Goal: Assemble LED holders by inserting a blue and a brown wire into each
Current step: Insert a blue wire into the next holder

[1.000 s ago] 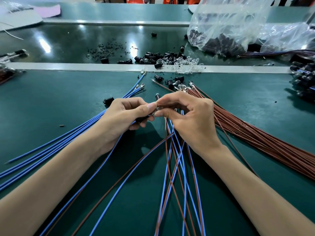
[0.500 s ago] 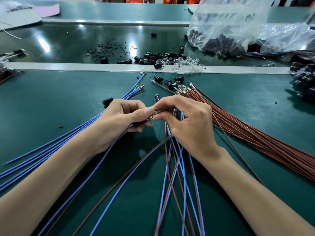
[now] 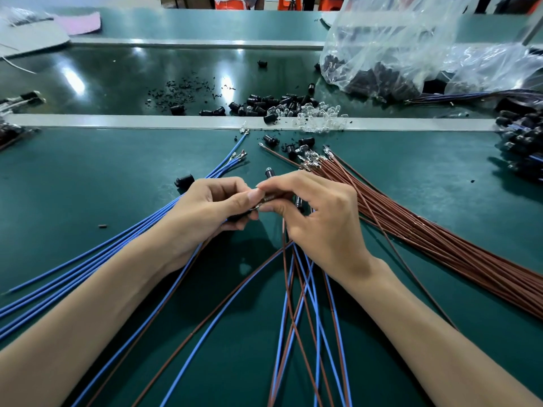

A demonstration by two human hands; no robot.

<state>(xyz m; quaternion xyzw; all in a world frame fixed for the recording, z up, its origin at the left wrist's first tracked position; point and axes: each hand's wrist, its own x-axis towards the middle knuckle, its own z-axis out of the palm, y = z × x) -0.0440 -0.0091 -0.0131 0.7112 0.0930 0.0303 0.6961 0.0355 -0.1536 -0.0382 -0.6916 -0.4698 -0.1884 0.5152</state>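
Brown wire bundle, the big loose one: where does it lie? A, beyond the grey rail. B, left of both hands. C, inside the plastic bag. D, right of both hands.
D: the brown wire bundle fans out on the side of the right hand, while the loose blue wires lie on the left.

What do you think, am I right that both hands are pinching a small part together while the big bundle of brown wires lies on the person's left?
Not quite. The head view shows the big bundle of brown wires on the person's right, not the left. The rest holds: the left hand and the right hand pinch a small part between them.
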